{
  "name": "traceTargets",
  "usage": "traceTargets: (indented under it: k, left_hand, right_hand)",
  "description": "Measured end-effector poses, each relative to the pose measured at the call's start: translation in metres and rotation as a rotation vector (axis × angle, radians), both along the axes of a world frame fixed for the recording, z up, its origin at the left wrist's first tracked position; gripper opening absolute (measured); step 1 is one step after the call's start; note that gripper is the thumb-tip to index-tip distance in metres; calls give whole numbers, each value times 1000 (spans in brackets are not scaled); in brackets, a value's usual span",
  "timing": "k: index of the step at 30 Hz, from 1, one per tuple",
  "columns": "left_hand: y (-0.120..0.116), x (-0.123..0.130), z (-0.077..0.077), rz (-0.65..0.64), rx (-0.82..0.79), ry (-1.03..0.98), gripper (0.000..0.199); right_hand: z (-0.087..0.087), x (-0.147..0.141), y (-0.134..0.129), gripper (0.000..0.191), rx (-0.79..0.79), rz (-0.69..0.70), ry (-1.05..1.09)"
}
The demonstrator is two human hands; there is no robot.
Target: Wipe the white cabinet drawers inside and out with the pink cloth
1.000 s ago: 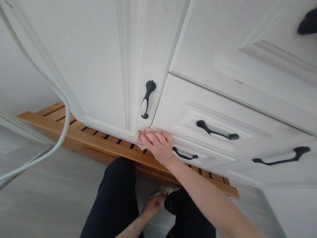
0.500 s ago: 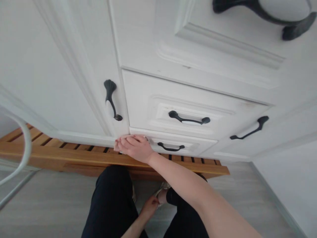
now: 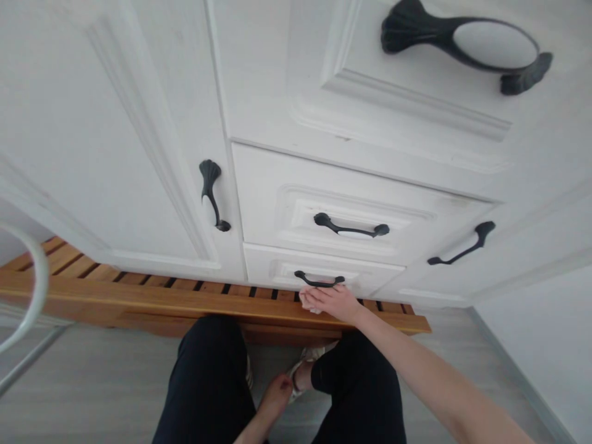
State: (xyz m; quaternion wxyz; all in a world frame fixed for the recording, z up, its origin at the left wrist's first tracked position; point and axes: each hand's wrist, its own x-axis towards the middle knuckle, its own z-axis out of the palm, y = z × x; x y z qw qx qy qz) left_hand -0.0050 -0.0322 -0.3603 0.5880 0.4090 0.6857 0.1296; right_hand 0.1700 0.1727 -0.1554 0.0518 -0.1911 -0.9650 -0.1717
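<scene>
My right hand [image 3: 333, 301] is closed on a pink cloth [image 3: 311, 300], which lies against the bottom drawer [image 3: 268, 265] just under its dark handle [image 3: 320, 281]. The hand is right above the slatted wooden bench [image 3: 176, 296]. Down between my knees, my left hand [image 3: 279, 392] hangs beside my shoe with its fingers curled; whether anything is in them cannot be made out. The white cabinet [image 3: 259, 74] fills the upper part of the view, its doors and drawers shut.
More dark handles stick out from the cabinet: a large one [image 3: 462, 42] at the top right, one on the middle drawer [image 3: 351, 228], and one on each side door. A white curved tube [image 3: 41, 283] stands at the left edge. My legs are below the bench.
My right hand has moved right with the cloth, from the bottom drawer's left corner to below its handle. The view has shifted slightly. My left hand has hardly moved.
</scene>
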Motion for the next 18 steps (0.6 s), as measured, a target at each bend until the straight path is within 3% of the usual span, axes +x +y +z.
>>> traceTargets:
  k: [5,9,12,15,18]
  left_hand:
    - [-2,6,-8,5,37,2,15]
    - [-4,7,-14,31,53,22,16]
    - [-4,8,-18,40,47,41,16]
    - [-4,8,-20,6,37,46,14]
    - [-5,6,-20,-44,18,68,16]
  right_hand:
    - [5,108,-12,49,-7,-178,-39]
    - [11,162,-28,47,82,-391,82]
    - [33,164,-35,47,272,-537,359]
    - [54,132,-28,46,427,-537,650]
    - [47,94,-8,40,457,-547,769]
